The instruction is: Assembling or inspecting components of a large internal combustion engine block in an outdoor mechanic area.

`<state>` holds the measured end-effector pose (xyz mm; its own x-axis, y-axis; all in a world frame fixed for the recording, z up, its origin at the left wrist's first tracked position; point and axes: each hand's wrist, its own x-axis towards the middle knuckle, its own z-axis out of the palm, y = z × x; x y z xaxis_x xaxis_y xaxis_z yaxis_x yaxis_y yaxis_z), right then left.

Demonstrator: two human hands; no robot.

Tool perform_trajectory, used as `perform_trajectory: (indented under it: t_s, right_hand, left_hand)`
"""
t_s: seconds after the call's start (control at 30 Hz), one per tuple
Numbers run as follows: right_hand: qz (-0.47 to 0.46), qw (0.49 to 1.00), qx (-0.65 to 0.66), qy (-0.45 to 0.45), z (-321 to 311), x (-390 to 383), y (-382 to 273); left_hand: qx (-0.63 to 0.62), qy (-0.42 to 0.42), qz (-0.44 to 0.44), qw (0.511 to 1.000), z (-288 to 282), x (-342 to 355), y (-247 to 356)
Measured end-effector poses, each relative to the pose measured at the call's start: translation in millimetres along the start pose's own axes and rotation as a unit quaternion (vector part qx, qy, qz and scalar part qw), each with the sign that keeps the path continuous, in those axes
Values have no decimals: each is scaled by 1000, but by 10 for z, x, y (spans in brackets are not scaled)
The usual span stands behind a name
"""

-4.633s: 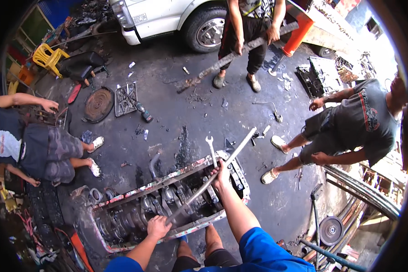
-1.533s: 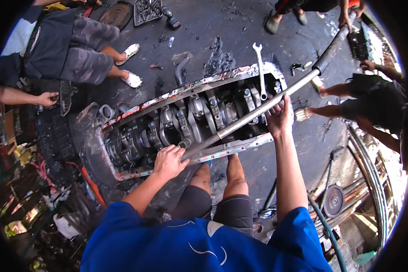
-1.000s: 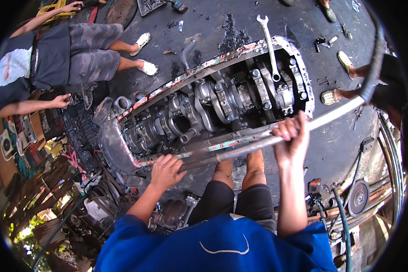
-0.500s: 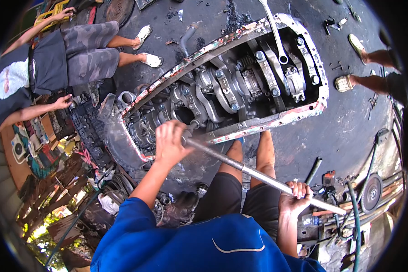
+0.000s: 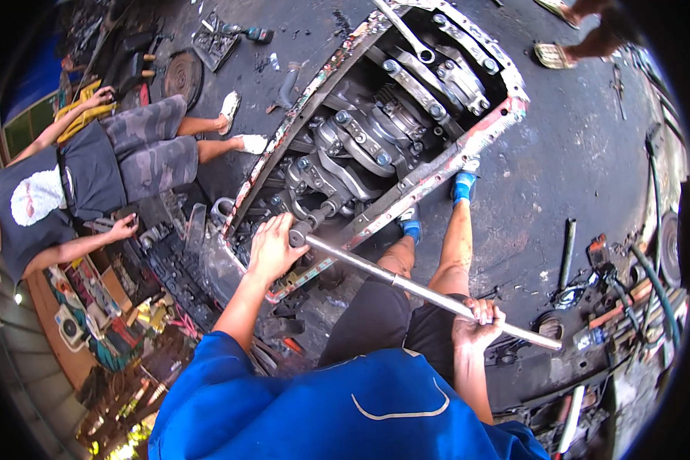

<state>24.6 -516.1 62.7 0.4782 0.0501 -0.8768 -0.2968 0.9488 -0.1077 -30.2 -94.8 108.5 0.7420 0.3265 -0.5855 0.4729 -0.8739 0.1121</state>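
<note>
A long steel breaker bar (image 5: 429,295) slants across in front of me, with a socket extension (image 5: 326,210) at its head reaching down to the crankshaft bearing caps. My left hand (image 5: 270,249) is closed about the bar's head, its fingers up against the near side of the head. Farther along, towards the bar's free end, my right hand (image 5: 479,326) is wrapped round the shaft. Beneath lies an open engine block (image 5: 487,138), where the crankshaft (image 5: 383,119) and bolted bearing caps (image 5: 364,142) show. Whether the socket sits fully on a bolt is hidden.
A ring-ended wrench (image 5: 406,34) lies over the block's far end. At the left stands a co-worker (image 5: 92,180) in camouflage shorts; another person's feet (image 5: 556,55) show at the upper right. Pipes, hoses and a short dark tube (image 5: 567,253) lie on the right.
The view has shifted, so the block appears higher and farther left. Both hands keep their hold on the breaker bar, whose angle to the block has altered a little.
</note>
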Motion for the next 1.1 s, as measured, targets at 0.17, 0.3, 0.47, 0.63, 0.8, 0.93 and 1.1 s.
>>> perform_trajectory:
  t_s: [0.17, 0.3, 0.47, 0.63, 0.8, 0.93, 1.1]
  right_hand:
    - [-37, 998, 48, 33, -574, -208, 220]
    - [-59, 994, 67, 56, -896, -388, 364]
    - [-55, 994, 77, 60, -1193, -608, 567]
    - [-66, 994, 53, 64, -1107, -638, 546]
    - [-65, 993, 24, 96, -809, -737, 511]
    - [-85, 995, 39, 41, -648, -569, 379]
    - [-58, 998, 31, 19, -388, -691, 226]
  left_hand:
    - [42, -26, 104, 993, -57, 173, -30]
    - [104, -79, 114, 985, -150, 210, 26]
    - [176, -74, 148, 970, -146, 225, 9]
    - [176, -94, 152, 968, -199, 269, 155]
    - [212, -110, 223, 945, 85, 387, 203]
    - [236, -103, 223, 940, 162, 506, 175]
    - [192, -121, 213, 951, -129, 291, 219]
